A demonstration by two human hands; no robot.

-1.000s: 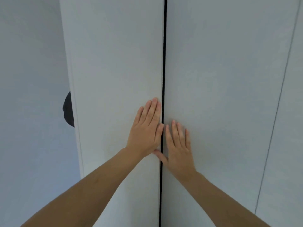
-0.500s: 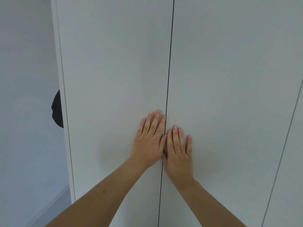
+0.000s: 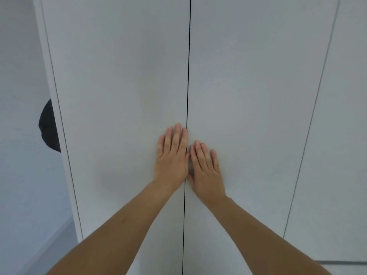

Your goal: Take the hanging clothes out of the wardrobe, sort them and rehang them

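Wardrobe (image 3: 119, 96) doors shut; dark cloth (image 3: 48, 126) beside.

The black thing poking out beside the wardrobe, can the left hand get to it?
Probably yes. The left hand lies flat on the left door holding nothing, and nothing blocks the way to the black thing showing past the wardrobe's left edge.

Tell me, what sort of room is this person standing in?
Probably a bedroom or dressing area, in front of a built-in wardrobe. Both hands, left hand and right hand, lie flat on two tall plain white doors that meet at a thin seam. A bare wall stands alongside.
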